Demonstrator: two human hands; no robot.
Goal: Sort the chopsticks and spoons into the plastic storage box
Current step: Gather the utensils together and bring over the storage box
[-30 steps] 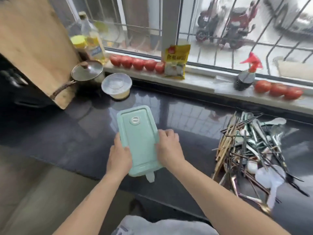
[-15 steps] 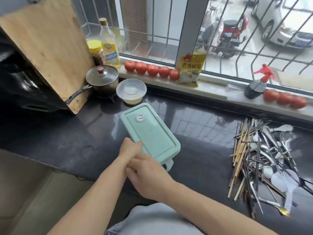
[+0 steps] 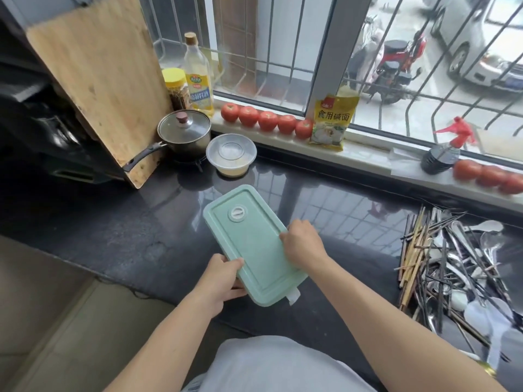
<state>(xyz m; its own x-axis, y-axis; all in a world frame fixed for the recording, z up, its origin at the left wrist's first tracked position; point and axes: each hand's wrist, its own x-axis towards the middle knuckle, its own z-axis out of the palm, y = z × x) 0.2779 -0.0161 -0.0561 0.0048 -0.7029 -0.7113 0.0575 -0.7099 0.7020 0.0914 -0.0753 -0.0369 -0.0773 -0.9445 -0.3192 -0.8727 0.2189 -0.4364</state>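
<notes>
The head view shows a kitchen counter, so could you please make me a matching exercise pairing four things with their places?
Things:
1. storage box
2. cutlery pile
3. pot
4. spray bottle

Places:
A. on the windowsill, beside tomatoes
B. by the cutting board
C. between both hands, lid on
D. on the counter, far right

Pairs: 1-C, 2-D, 3-B, 4-A
</notes>
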